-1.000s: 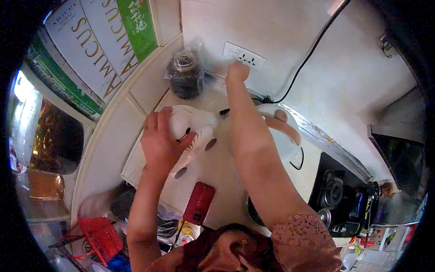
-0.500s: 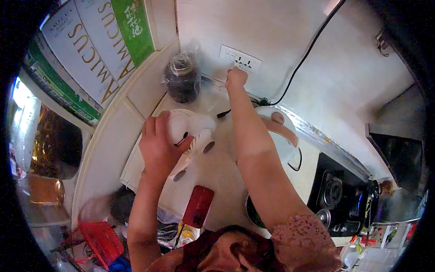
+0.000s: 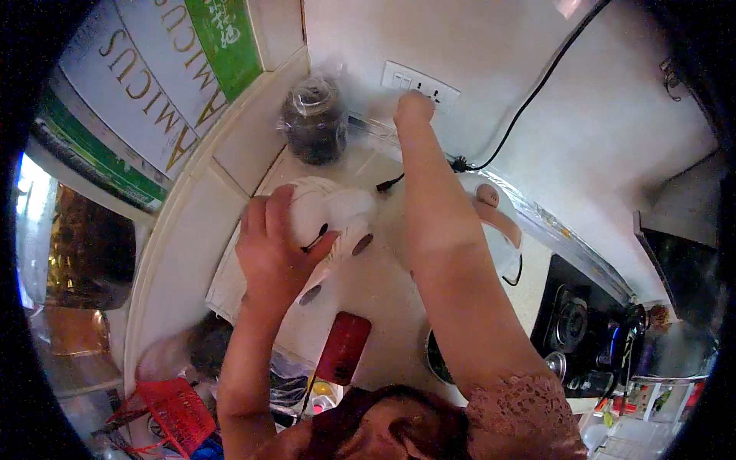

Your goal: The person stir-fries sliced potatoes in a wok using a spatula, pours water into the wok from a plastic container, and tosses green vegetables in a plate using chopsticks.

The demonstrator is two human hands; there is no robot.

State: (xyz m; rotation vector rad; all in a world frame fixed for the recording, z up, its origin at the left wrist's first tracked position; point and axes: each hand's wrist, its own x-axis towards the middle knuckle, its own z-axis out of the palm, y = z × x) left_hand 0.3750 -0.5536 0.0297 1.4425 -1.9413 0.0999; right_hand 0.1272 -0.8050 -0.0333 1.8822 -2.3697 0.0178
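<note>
Your right hand [image 3: 415, 110] has moved up against the wall socket plate [image 3: 400, 75] and now covers part of its lower edge; half a second ago it sat slightly lower. Its fingertips are hidden, so whether it grips a plug cannot be told. Your left hand [image 3: 274, 239] keeps its hold on the white appliance [image 3: 346, 205], thumb and fingers spread around the body. This unit rests on the worktop [image 3: 391, 307], its round brown discs [image 3: 362, 245] facing you.

Behind your right forearm, note the white kettle [image 3: 512, 259] with its pinkish-brown handle. Near the left wall stands a plastic-wrapped jar [image 3: 314, 126]; a red phone [image 3: 349, 349] lies closer to you. Black cord [image 3: 529, 115] runs along the white wall [image 3: 491, 46]. Locate the black stove [image 3: 563, 326] at right, boxes marked AMICUS [image 3: 149, 88] at upper left.
</note>
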